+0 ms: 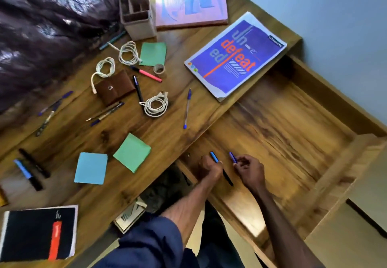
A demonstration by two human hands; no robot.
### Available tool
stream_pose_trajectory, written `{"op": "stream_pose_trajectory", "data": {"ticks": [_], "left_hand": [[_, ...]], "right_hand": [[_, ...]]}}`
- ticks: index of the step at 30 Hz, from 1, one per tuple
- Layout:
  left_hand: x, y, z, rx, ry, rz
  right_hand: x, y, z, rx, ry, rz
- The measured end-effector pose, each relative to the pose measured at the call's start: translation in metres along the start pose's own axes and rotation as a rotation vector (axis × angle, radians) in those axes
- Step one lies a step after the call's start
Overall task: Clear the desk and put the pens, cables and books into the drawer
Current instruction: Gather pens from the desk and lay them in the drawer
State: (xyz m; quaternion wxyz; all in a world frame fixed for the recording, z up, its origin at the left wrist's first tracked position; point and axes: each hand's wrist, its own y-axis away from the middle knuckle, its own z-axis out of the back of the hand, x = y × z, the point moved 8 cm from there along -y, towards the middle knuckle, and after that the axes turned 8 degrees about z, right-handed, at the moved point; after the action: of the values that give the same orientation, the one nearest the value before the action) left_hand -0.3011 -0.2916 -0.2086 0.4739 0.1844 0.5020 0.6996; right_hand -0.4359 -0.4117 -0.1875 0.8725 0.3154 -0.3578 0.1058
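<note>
Both my hands are low inside the open wooden drawer (289, 125). My left hand (210, 168) grips a black pen with a blue cap (214, 157). My right hand (249, 170) pinches a purple-capped pen (232, 157). On the desk (167, 125) lie a clear blue pen (187, 108), a pink marker (146, 73), a black pen (137, 88), three white coiled cables (156, 104) (127, 53) (103, 69), and more pens at the left (28, 173). A blue "undefeated" book (234, 56), a pink book (191, 2) and a black notebook (37, 233) also rest there.
A brown pouch (115, 88), green and blue sticky pads (132, 152) (91, 168), a tape roll (159, 68) and a beige pen holder (137, 13) sit on the desk. A dark curtain (41, 27) hangs at the left, a blue wall (335, 16) at the right.
</note>
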Motion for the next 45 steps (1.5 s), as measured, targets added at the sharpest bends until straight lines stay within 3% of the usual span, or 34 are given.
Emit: {"op": "stream_pose_trajectory", "data": {"ticks": [8,14,24,30,35,39,45], "left_hand": [[0.008,-0.001,-0.006,-0.027,0.161,0.034],[0.012,-0.005,-0.003,-0.031,0.091,-0.007],[0.012,-0.001,0.001,0.006,0.060,-0.033],[-0.006,0.031,0.022,0.034,-0.037,-0.192],[-0.024,0.074,0.070,0.107,-0.010,-0.404],[-0.033,0.095,0.132,0.110,0.062,-0.534],[-0.032,0.090,0.251,-0.134,0.051,-0.647]], "right_hand": [[0.020,-0.012,-0.021,0.067,0.193,0.158],[0.038,-0.014,-0.030,0.111,0.284,0.274],[0.039,-0.010,-0.025,0.074,0.260,0.302],[0.068,0.018,-0.006,-0.050,0.174,0.364],[0.133,0.044,0.005,-0.180,0.052,0.503],[0.200,0.059,-0.013,-0.154,0.012,0.652],[0.294,0.071,-0.075,-0.020,-0.004,0.798]]}}
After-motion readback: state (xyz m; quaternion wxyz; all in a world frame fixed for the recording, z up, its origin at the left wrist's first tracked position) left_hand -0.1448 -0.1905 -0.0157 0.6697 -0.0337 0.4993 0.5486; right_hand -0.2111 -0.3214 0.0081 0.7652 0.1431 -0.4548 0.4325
